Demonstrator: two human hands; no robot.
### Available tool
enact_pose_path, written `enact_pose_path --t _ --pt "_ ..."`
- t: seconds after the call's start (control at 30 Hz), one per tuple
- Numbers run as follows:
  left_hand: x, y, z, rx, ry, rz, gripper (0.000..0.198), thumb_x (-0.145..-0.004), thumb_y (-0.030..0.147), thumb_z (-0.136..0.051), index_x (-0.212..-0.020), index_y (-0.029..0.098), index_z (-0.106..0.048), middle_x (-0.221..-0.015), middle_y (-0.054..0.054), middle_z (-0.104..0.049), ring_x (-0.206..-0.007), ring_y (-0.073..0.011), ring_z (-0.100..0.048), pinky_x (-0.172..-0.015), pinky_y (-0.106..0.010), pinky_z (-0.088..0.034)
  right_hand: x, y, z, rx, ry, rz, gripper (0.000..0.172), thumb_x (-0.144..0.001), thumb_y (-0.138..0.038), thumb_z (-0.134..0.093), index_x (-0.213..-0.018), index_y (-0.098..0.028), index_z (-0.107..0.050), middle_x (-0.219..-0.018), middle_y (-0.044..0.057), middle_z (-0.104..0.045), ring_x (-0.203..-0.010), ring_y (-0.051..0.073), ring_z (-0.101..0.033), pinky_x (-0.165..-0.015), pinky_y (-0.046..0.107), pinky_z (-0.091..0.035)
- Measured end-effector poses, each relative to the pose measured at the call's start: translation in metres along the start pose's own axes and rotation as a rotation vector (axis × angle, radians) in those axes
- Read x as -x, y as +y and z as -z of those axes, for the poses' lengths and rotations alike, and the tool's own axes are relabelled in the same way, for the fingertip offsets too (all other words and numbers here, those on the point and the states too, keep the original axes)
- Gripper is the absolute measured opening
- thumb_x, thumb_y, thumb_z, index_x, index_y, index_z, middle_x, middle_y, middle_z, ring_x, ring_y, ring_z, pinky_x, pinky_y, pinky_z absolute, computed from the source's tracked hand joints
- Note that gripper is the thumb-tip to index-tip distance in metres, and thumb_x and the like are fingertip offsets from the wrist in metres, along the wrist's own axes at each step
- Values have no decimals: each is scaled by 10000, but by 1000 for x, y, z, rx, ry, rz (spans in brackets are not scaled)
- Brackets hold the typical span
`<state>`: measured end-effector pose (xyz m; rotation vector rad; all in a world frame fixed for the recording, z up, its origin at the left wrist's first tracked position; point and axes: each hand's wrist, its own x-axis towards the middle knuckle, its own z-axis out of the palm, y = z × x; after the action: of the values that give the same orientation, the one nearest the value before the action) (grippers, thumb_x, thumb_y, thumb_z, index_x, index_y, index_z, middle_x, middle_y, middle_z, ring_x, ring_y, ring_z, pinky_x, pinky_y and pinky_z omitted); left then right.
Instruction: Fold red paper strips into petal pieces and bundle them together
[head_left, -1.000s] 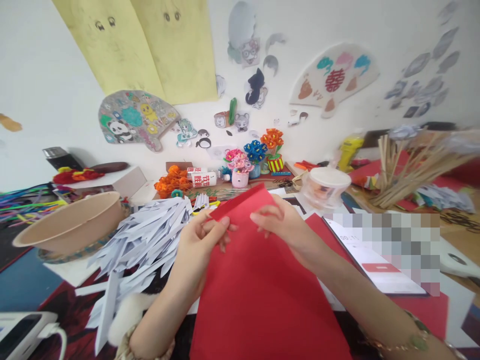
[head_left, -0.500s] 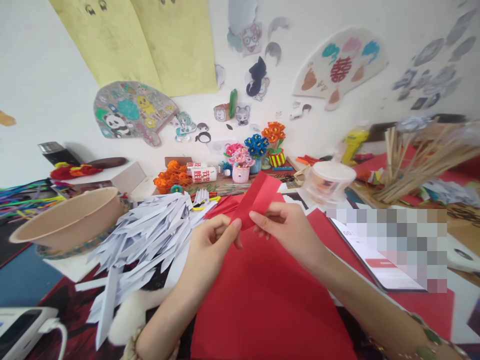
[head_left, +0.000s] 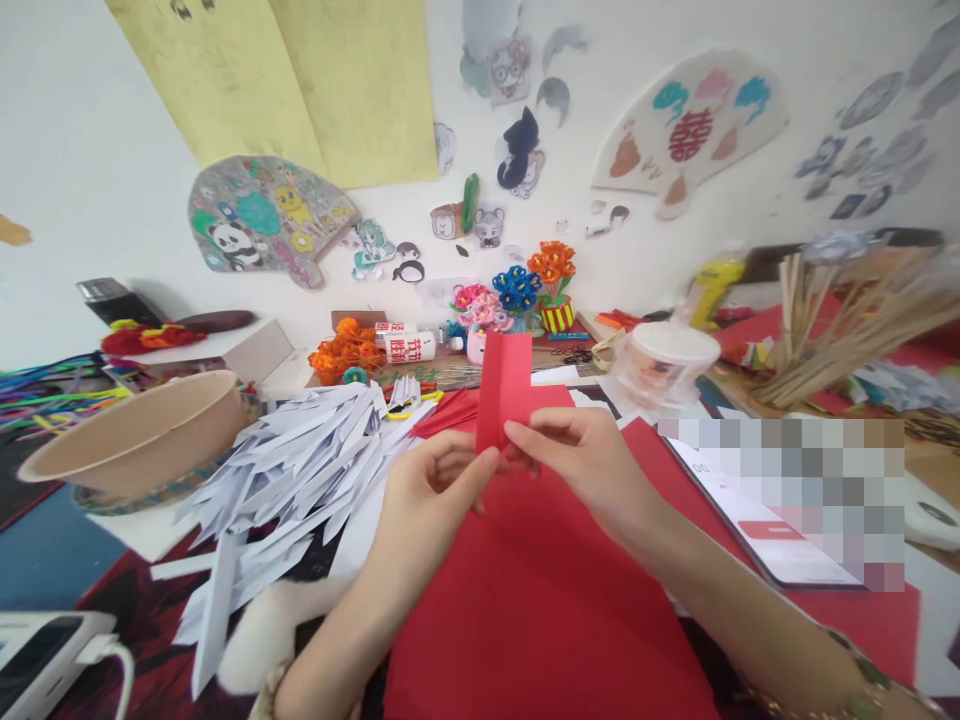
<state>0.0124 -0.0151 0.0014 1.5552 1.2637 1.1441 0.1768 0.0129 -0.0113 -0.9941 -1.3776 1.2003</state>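
Both hands pinch a small red paper strip (head_left: 507,385), which stands nearly upright and shows a lengthwise crease. My left hand (head_left: 442,485) grips its lower left corner between thumb and fingers. At the lower right edge, my right hand (head_left: 574,445) presses with its thumb, the other fingers partly hidden behind the paper. Beneath the hands lies a large red paper sheet (head_left: 540,610). To the left of my left hand spreads a heap of folded white paper strips (head_left: 300,470).
A beige bowl (head_left: 142,425) stands on the left, near a white device with a cable (head_left: 52,660). On the right lies a phone (head_left: 742,510), partly blurred out. Behind are potted craft flowers (head_left: 556,290), a lidded white tub (head_left: 667,360) and a bundle of sticks (head_left: 817,340).
The red paper strip has turned from leaning right to nearly upright. Both hands keep their pinch on it, and the view has shifted slightly.
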Motion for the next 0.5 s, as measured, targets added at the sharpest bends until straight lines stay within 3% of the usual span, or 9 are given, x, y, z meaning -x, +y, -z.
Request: enact_pose_path --t 0.03,0.13,0.23,0.33,0.5 --pt "-1 0 4 -96 35 -92 123 -829 277 -653 -895 174 -641 -746 0 -668 -494 -85 -481 -488 -218 -382 -1 -1 2 -3 -1 -13 315 -792 -427 -721 -597 -182 -682 -592 20 -655 -541 128 -567 -550 266 -464" --pt "-2 -1 15 -438 129 -487 250 -866 110 -586 -1093 213 -611 -955 -17 -666 -596 -81 -531 -584 -217 -428 -3 -3 8 -1 -25 -40 317 -770 -441 -734 -582 -189 -696 -576 30 -660 -519 131 -567 -537 273 -469" --pt "-2 -3 22 -695 85 -795 281 -908 61 -530 -1104 238 -627 -1026 -34 -622 -733 -100 -568 -662 -225 -438 -3 -5 11 14 -86 -47 322 -768 -448 -733 -575 -192 -702 -564 32 -655 -513 132 -566 -542 278 -473" --pt "-4 -3 24 -780 66 -856 179 -927 101 -537 -996 220 -651 -957 -31 -611 -724 -111 -562 -646 -234 -432 -3 -7 11 22 -121 -38 324 -777 -445 -726 -581 -188 -707 -567 33 -659 -516 130 -572 -543 275 -478" --pt "-6 -1 21 -612 68 -764 138 -907 113 -566 -926 208 -664 -878 -24 -596 -799 -139 -588 -704 -251 -466 -1 -6 7 11 -160 -19 306 -802 -429 -715 -626 -178 -727 -575 28 -669 -505 123 -584 -532 262 -487"
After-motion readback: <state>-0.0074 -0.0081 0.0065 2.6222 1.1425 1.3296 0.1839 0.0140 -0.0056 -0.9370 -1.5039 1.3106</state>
